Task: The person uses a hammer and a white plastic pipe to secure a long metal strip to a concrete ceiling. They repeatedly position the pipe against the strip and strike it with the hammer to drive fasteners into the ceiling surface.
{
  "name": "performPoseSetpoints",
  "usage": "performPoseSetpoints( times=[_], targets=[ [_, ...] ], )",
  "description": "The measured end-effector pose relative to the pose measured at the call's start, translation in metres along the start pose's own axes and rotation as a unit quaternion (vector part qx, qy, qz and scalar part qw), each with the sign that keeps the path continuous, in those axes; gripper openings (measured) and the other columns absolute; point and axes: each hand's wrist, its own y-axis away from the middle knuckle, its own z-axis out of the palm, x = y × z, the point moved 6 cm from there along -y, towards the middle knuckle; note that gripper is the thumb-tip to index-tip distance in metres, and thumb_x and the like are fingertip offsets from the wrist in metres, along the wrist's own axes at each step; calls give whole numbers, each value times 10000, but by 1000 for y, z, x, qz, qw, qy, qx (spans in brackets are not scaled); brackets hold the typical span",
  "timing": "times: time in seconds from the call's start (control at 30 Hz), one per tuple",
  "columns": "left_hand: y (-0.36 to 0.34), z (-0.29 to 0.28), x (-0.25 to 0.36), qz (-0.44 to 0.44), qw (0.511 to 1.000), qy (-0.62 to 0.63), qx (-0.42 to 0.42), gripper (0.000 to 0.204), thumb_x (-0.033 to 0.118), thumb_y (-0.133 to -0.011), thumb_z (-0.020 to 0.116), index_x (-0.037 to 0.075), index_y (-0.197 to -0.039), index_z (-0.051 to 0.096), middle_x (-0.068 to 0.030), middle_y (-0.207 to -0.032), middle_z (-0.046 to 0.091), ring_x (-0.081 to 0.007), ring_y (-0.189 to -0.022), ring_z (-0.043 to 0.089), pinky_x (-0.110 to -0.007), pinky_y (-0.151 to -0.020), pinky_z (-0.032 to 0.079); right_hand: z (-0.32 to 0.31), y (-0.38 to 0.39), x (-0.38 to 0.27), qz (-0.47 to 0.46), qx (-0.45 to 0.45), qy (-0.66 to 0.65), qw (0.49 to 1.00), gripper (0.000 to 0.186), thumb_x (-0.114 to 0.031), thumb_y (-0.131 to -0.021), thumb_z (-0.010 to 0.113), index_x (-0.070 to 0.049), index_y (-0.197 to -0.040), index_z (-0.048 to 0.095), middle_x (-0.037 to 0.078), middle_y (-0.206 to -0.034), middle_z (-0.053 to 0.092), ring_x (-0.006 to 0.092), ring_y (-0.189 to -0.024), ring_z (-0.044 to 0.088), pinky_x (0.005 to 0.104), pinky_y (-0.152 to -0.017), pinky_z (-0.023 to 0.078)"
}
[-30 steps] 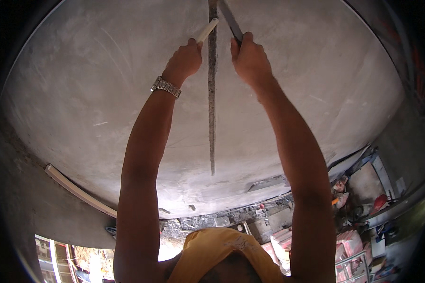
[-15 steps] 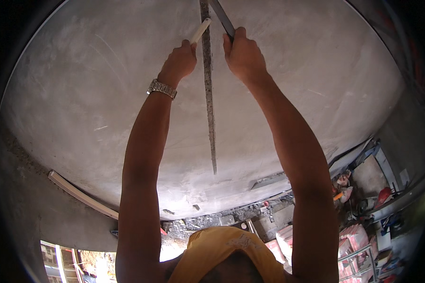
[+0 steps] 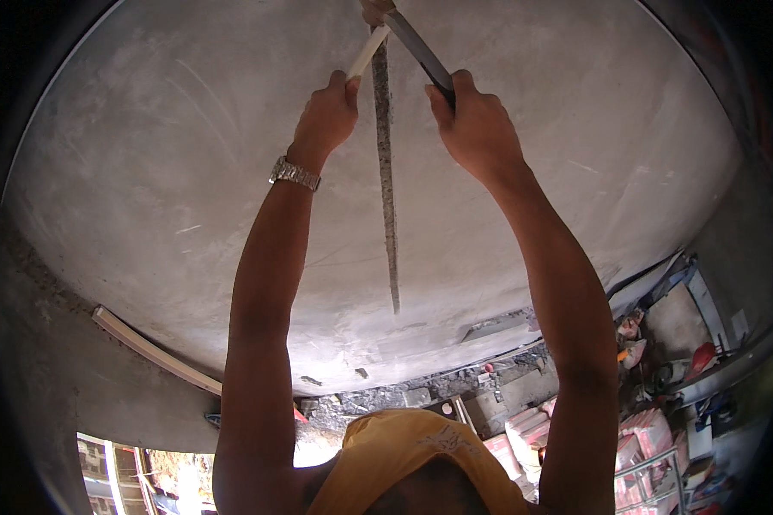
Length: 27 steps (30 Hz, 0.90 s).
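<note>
Below your left fingers [image 3: 338,81] the watch [image 3: 295,173] circles your wrist, and those fingers are closed around the pale stick [image 3: 368,51], which slants up and right from them to the dark tool [image 3: 421,53], though whether the two touch can't be told. Between your left and right fingers [image 3: 463,82] the groove [image 3: 385,172] runs down the wall [image 3: 189,154], with a brown lump [image 3: 376,10] above both, at the tool's far end. Your right fingers grip the tool's near end, and bags [image 3: 648,433] lie well below and to their right.
</note>
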Motion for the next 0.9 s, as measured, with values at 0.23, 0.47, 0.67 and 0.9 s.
performPoseSetpoints(
  times=[0.23,0.47,0.67,0.9],
  targets=[
    [4,14,-15,-17,999,43,-13,326,338,-1056,393,24,-1041,481,-259,-719,652,-490,-697,646,-577,-589,515,-8,7,8,-2,27,-28,999,362,-373,-1030,472,-12,-1008,488,191,-691,665,407,-688,686,513,-625,560],
    [10,22,-11,-47,998,25,-35,297,322,-1061,374,39,-1071,463,-250,-719,653,-475,-699,658,-576,-595,519,-7,0,-4,-42,71,-50,995,338,-351,-1018,506,-17,-987,473,178,-650,650,414,-634,669,519,-574,537],
    [15,31,-12,-39,999,13,-20,278,319,-1060,369,51,-1056,441,-254,-750,662,-479,-733,662,-584,-632,532,25,-12,-1,-89,135,-53,985,303,-330,-1019,501,-34,-983,451,192,-673,661,422,-658,675,523,-605,550],
    [17,30,-9,-49,998,-5,-34,282,319,-1056,379,46,-1044,446,-264,-770,662,-486,-735,657,-590,-634,530,49,-24,3,-37,83,0,996,327,-351,-1025,487,-31,-975,445,216,-680,652,443,-676,666,534,-607,538]
  ],
)
